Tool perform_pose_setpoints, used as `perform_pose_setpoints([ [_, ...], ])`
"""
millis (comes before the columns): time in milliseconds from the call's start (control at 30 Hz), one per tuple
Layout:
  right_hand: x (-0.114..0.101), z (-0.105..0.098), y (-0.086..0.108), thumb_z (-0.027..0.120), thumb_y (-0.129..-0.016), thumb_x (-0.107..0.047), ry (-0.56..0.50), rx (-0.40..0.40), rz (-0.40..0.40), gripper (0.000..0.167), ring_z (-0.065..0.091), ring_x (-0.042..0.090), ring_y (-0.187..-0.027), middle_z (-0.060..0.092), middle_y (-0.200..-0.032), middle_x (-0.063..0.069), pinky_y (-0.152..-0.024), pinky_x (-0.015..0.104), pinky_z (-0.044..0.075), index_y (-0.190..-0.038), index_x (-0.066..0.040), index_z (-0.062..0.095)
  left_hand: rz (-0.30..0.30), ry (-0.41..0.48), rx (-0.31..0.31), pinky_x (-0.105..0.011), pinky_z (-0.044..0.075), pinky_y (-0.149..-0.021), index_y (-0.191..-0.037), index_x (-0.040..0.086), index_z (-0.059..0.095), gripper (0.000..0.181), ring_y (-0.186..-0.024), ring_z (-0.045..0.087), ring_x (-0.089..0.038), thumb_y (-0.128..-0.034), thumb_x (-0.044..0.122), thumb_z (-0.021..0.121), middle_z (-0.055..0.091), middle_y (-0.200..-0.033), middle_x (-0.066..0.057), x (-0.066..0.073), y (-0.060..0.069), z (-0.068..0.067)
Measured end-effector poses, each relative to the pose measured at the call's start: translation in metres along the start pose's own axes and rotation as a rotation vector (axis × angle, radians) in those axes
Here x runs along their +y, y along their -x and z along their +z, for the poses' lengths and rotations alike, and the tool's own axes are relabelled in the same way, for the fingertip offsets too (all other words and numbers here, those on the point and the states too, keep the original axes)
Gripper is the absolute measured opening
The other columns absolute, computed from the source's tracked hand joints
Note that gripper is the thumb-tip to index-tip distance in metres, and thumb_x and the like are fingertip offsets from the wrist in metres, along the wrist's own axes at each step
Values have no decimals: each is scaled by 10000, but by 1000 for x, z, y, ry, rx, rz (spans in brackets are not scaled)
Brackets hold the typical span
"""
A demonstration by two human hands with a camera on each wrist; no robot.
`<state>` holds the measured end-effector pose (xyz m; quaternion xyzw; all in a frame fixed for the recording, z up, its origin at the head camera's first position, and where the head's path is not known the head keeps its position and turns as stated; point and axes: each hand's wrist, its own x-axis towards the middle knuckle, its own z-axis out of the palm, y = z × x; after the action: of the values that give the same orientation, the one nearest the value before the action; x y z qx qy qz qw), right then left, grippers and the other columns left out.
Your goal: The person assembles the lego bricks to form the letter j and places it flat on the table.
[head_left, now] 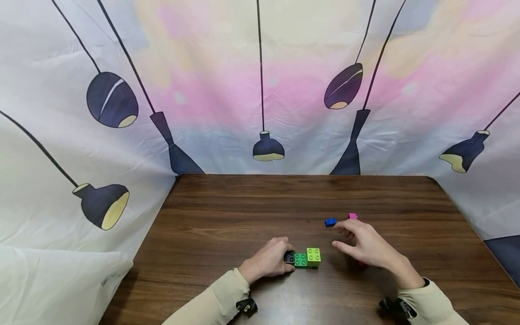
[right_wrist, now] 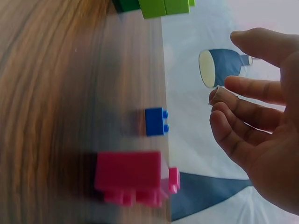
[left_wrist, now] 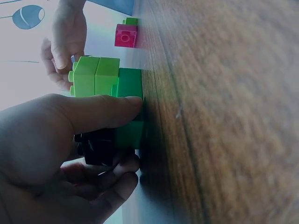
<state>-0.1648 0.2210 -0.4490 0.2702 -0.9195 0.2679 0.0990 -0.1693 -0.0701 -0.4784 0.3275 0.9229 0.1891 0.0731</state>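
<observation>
Closest in are two cream sleeves, the left sleeve (head_left: 209,299) and the right sleeve (head_left: 434,303). A small black gadget (head_left: 247,306) sits at the left wrist, and another black gadget (head_left: 400,309) sits at the right wrist.

Next comes the left hand (head_left: 269,259). Its grip is narrow, with the thumb on one side and the fingers on the other, and it holds some toy bricks that are stuck together. A green brick (head_left: 300,259) is at the bottom, down by the brown wooden tabletop (head_left: 227,203). A black brick (head_left: 289,257) is on the left end of it, partly hidden by the hand. The lime-green bricks (head_left: 313,254) stand tallest, on the right end.

A bit of a red brick (head_left: 362,264) peeks out from under the right hand (head_left: 367,243). That hand is up in the air. Its grip is wide, with the thumb apart from the bent fingers, and it holds nothing.

Just past its fingertips is a little blue brick (head_left: 330,222) with bumps on top. A pink brick (head_left: 352,216) is a bit farther back, near the blue one.

Behind the tabletop hangs a pale cloth (head_left: 219,113) with dark lamps (head_left: 268,150) on it.
</observation>
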Motion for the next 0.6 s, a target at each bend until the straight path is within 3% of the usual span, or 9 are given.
perform_pose_setpoints([
  [300,11,-11,12,781,-821,-313,49,46,58,340,590,112,-803,624,-937,-98,-666,261,504,-1103,-169,658,13,-4,11,-141,437,-639,-1050,87,737,360,-736,485,-19,-751,257,843,557,-853,67,1,3,1],
  [600,20,-17,21,799,-798,-304,103,81,80,355,589,102,-766,663,-910,-15,-650,276,503,-1076,-115,684,27,2,15,-127,436,-627,-1058,85,737,351,-741,503,-20,-760,242,835,588,-878,47,2,1,-1],
])
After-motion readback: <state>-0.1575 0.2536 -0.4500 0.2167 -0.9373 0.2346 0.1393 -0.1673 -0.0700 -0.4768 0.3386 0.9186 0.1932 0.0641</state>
